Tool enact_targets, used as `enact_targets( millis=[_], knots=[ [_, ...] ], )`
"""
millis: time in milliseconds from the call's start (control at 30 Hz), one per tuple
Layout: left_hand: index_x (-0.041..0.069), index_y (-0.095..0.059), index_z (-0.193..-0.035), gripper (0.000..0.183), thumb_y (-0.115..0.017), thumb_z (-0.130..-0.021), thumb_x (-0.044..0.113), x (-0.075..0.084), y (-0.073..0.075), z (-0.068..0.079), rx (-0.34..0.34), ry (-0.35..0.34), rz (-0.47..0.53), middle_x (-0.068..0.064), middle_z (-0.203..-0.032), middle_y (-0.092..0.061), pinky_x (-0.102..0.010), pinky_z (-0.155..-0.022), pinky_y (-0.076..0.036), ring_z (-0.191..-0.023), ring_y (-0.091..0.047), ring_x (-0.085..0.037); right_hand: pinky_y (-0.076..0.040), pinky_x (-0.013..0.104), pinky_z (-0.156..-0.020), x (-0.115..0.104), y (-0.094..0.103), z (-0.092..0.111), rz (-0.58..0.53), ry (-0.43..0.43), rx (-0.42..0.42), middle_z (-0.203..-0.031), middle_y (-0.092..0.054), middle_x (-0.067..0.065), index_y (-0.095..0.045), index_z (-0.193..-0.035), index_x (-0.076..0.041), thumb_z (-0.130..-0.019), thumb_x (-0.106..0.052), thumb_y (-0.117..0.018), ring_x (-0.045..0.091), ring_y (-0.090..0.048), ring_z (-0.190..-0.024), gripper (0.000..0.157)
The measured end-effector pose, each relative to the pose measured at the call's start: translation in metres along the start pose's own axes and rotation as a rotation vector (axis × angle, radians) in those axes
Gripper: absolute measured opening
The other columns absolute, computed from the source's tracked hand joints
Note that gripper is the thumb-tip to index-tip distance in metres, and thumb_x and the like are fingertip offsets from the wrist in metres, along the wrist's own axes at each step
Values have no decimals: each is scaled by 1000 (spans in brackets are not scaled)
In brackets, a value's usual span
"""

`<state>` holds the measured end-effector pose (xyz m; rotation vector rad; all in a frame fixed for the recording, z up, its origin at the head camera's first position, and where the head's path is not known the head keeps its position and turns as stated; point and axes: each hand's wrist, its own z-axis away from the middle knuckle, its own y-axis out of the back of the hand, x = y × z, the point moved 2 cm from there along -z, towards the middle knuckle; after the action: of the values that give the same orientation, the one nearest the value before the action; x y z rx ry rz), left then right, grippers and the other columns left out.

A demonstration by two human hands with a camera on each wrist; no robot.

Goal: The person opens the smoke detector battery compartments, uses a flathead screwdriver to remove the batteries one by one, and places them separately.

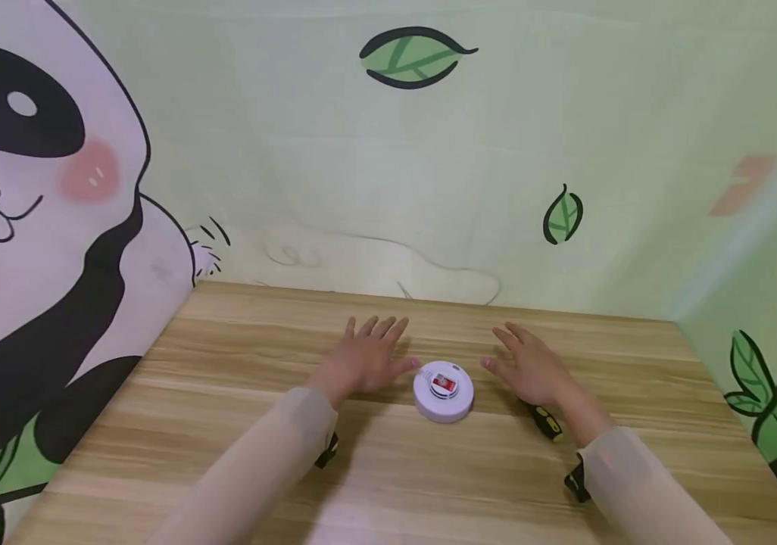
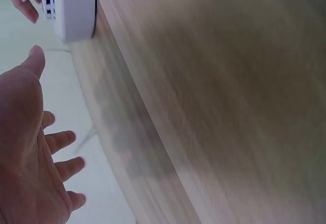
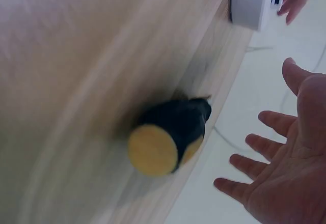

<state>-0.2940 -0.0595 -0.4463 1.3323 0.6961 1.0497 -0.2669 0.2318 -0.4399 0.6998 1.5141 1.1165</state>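
A round white smoke detector [image 1: 444, 405] with a red label on its raised centre lies on the wooden table, between the two hands. My left hand [image 1: 365, 360] hovers at its left with fingers spread, the thumb tip close to the rim; whether it touches is unclear. On the other side, my right hand [image 1: 530, 369] is held above the table, fingers extended, apart from the detector and holding nothing. Partly hidden below the right hand lies a tool with a black-and-yellow handle [image 1: 547, 424], apparently a screwdriver. Its yellow butt end [image 3: 153, 150] faces the camera in the right wrist view.
The wooden table [image 1: 225, 454] meets a pale green printed backdrop [image 1: 279, 151] along its back edge. A large panda figure is printed at left, leaves at the back and right. Dark wrist devices [image 1: 575, 481] show under the sleeves.
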Motion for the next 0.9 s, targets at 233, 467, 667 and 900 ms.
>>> enact_targets(
  millis=[233,467,667,900],
  knots=[
    [23,-16,-167,88,-37,-100,76,11,-5,9,-11,-71,24,-5,-173,-26,-63,-132,-16,-160,-20,-37,-33,71,-121,-13,0,18,-51,94,32,-164,-32,29,-40,-157,1,-106,-39,-58,53,-34,-149,66],
    [22,-20,-167,88,-41,-99,75,20,-21,20,-3,-154,103,-4,-172,-28,-63,-131,-20,-159,-24,-36,-37,69,-120,-27,-14,34,-131,143,17,-161,-38,26,-42,-156,0,-100,-30,-70,50,-39,-148,69],
    [22,-23,-166,90,-46,-97,75,24,-27,26,-9,-182,154,-5,-170,-33,-61,-130,-26,-156,-32,-35,-41,68,-118,-39,-24,34,-114,179,7,-158,-43,28,-42,-154,1,-89,-30,-82,50,-44,-143,83],
    [23,-23,-166,103,-58,-88,79,25,-28,25,-12,-188,150,-5,-168,-36,-59,-131,-24,-158,-29,-33,-44,66,-116,-49,-28,30,-128,160,-33,-151,-50,27,-43,-154,1,-83,-32,-87,47,-49,-139,90]
  ],
)
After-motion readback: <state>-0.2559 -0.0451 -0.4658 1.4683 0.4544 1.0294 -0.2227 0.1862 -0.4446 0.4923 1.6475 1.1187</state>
